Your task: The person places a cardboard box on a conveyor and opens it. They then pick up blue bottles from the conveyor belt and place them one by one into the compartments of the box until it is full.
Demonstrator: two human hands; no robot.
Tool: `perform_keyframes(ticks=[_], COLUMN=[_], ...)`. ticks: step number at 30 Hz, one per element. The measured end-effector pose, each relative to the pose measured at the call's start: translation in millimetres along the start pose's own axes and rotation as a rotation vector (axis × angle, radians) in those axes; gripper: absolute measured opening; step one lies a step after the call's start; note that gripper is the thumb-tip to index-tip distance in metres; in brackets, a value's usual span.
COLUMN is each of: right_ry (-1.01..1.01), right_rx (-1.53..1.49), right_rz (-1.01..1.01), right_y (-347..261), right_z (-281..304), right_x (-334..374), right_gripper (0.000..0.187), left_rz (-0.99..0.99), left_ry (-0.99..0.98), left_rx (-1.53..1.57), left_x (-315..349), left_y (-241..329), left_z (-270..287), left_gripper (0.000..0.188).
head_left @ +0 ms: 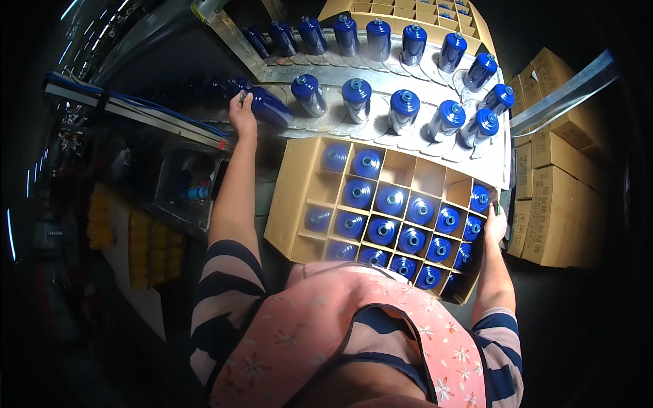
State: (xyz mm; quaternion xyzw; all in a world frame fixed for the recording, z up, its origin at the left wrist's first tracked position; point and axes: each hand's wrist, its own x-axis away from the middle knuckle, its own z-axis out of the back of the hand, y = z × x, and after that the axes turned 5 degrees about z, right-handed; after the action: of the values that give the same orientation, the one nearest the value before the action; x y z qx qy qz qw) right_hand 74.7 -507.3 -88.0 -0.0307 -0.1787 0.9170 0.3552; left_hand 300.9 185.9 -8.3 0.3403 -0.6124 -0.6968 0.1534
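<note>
Reaching out with the left hand, fingers curling closed around the top of a blue thread spool lying tilted at the left end of the nearer row on the metal surface. Resting the right hand on the right rim of the divided cardboard box, fingers loosely bent against the edge, gripping nothing else. Sitting just below the rows of upright blue spools, the box showing most compartments already filled with spools, a few near the top right standing empty. Stacking up to the right, well apart, closed cardboard cartons.
</note>
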Motion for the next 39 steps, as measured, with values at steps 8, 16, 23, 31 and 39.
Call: perform_keyframes(ticks=[8,16,23,31,39], right_ry=[-0.004,0.031,0.018,0.017,0.014], right_rx=[-0.059,-0.049,-0.038,-0.089,-0.136], right_rz=[-0.012,-0.026,-0.05,0.011,0.07], right_y=[-20.8,-19.1,-16.8,-20.2,-0.2], right_z=[11.9,16.6,14.5,8.1,25.0], right_x=[14.5,11.5,13.0,11.3,17.7], right_gripper=[0.041,0.039,0.037,0.037,0.037], left_rz=[-0.088,-0.056,-0.048,-0.103,0.421], left_ry=[-0.004,-0.179,-0.373,-0.397,-0.716], left_rx=[-0.305,-0.375,-0.409,-0.485,-0.65], left_x=[-39.2,-21.8,17.6,90.3,285.0], left_y=[-69.8,-60.8,-30.8,-35.4,-12.3], left_z=[-67.1,-95.6,-93.9,-16.8,76.4], left_gripper=[0.029,0.041,0.055,0.044,0.076])
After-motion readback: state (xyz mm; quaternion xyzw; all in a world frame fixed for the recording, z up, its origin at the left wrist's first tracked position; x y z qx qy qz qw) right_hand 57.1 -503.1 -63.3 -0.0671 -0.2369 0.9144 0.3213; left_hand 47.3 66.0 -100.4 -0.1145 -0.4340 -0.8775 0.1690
